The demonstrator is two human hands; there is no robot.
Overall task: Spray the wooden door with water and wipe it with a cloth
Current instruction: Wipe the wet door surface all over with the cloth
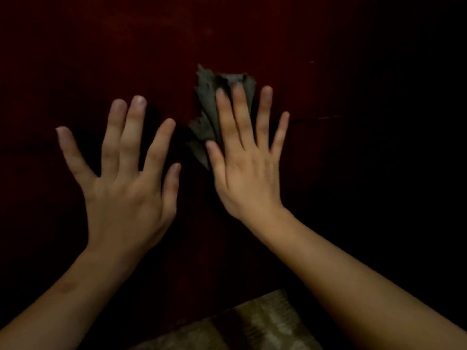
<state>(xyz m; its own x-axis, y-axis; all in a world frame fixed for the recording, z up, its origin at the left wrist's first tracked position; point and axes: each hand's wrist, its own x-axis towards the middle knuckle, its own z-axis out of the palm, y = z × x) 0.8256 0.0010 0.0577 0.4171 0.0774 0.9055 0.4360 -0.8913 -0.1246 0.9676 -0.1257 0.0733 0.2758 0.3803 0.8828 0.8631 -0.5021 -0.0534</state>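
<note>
I count one dark wooden door (252,34) and, against it, one crumpled grey cloth (206,114). There are two hands: the right hand (249,178) lies on the cloth, and the left hand (126,198) is just left of the cloth. Each shows five spread fingers, ten in all. Well below the cloth is one pale patterned patch of floor (252,324).

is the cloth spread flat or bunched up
Bunched up: the grey cloth shows creased, pointed folds beside the right hand, whose straight fingers press it to the door.
</note>
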